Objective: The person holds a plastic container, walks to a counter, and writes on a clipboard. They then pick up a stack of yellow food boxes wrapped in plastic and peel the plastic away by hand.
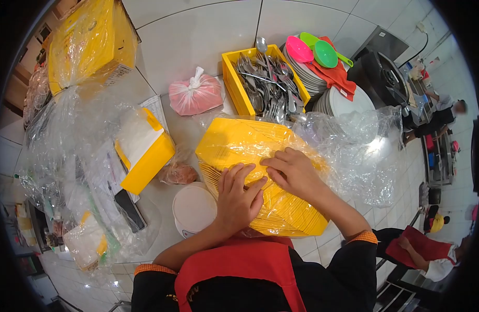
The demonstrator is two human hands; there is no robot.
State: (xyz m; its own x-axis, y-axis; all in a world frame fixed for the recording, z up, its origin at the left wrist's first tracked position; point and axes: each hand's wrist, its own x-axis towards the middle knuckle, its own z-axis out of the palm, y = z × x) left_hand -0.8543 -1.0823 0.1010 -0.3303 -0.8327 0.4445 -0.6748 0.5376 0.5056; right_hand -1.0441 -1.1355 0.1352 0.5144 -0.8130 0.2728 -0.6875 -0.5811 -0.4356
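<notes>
A thick stack of flat yellow cardboard boxes (234, 136) lies in front of me inside a clear plastic bag (372, 171), whose loose end spreads to the right. My left hand (239, 196) rests on the wrapped stack with its fingers stretched out over the film. Close beside it, my right hand (294, 172) has bent fingers that appear to pinch the film on top of the stack. Both hands touch the plastic, and their fingertips are a short way apart.
Behind the stack are a yellow cutlery bin (229, 65), stacked plates (354, 101) and a knotted pink-filled bag (196, 96). To the left are an open yellow box (148, 166), a phone (130, 210) and a round white lid-like item (194, 208). Other people (424, 252) stand at right.
</notes>
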